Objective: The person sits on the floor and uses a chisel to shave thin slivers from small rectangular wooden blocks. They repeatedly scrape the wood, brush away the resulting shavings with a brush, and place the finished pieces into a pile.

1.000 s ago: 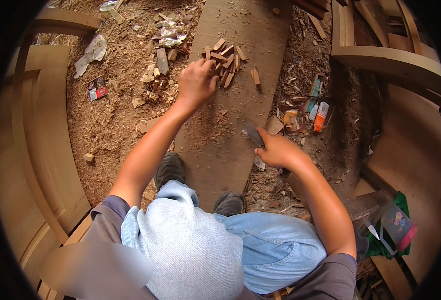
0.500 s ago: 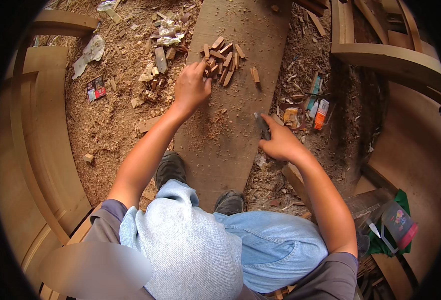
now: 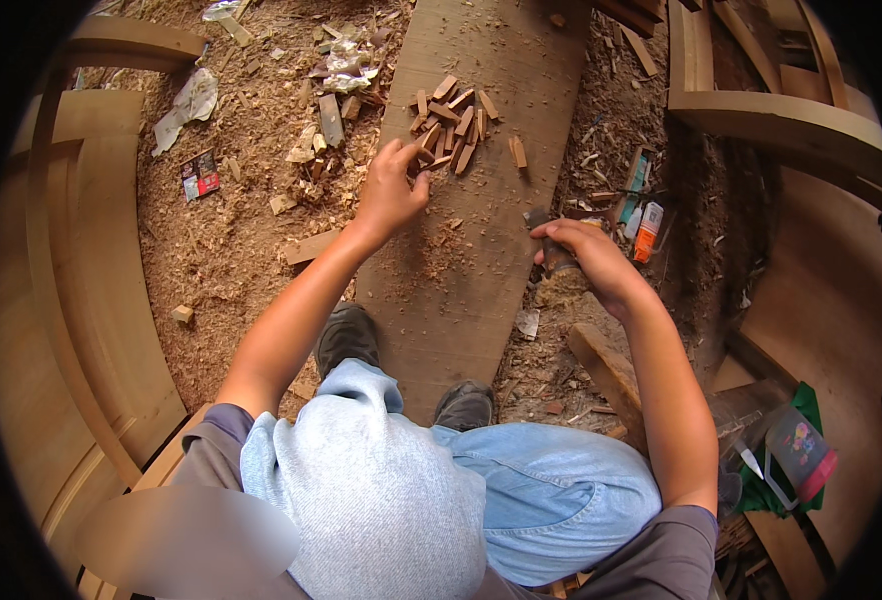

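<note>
A loose pile of small, pointed wooden pegs [image 3: 461,125] lies on a wide board [image 3: 441,320] between my feet. My left hand [image 3: 393,195] is at the near edge of this pile, its thumb and fingertips pinched on one wooden peg. One more peg [image 3: 518,152] lies apart, to the right of the pile. Over the board's right edge, my right hand [image 3: 596,258] grips a chisel [image 3: 537,218] with its dark metal end pointing away from me. Part of the chisel's handle shows below my fingers.
Wood shavings [image 3: 246,240] and scraps cover the ground on both sides. An orange-and-white container [image 3: 648,232] lies right of my right hand. Wooden frames [image 3: 111,300] stand at the left, and another frame [image 3: 781,120] at the right. A clear, pink-rimmed container [image 3: 803,455] sits lower right.
My right hand has shifted right and turned, so more of the chisel and its handle shows. My left hand has drawn slightly back toward me with a peg between its fingers.
</note>
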Available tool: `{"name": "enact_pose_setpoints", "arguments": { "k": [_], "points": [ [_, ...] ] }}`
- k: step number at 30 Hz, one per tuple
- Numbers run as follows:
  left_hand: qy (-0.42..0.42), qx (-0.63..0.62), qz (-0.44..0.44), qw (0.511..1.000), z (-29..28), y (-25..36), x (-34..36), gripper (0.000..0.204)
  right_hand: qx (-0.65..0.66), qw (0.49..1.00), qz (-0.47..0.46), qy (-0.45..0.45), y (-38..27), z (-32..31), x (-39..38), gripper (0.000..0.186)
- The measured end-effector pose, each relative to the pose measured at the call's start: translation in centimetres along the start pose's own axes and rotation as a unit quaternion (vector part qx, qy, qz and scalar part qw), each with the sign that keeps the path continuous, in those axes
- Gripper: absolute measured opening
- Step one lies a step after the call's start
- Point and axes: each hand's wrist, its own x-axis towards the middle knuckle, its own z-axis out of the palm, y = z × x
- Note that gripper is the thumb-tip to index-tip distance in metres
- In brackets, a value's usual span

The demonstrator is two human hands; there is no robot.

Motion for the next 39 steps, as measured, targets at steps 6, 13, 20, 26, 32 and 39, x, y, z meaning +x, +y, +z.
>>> {"name": "enact_pose_setpoints", "arguments": {
  "k": [6, 13, 20, 26, 32, 39],
  "points": [
    [-0.054, -0.116, -0.100, 0.987, 0.1, -0.2, 0.2, 0.018, 0.192, 0.981, 0.041, 0.000, 0.0, -0.9, 0.0, 0.043],
    [-0.076, -0.279, -0.175, 0.941, 0.3, -0.3, 0.3, 0.018, 0.202, 0.977, -0.022, 0.058, 0.6, -1.1, 0.5, 0.057],
    [-0.102, -0.238, -0.123, 0.958, 0.2, -0.2, 0.2, 0.018, 0.080, 0.990, -0.065, 0.098, 0.3, -0.2, 0.6, 0.055],
    [-0.079, -0.137, -0.066, 0.985, 0.0, 0.6, -0.8, 0.018, 0.007, 0.986, -0.021, 0.164, 0.2, 0.7, 0.5, 0.043],
    [-0.076, -0.021, 0.023, 0.997, -0.9, 1.4, -1.6, 0.024, -0.035, 0.980, -0.074, 0.183, 0.4, 0.3, 0.4, 0.033],
    [-0.059, 0.054, 0.061, 0.995, -0.7, 1.7, -2.2, 0.028, -0.154, 0.949, -0.163, 0.220, 2.0, 0.9, 1.0, 0.043]
  ]
}}
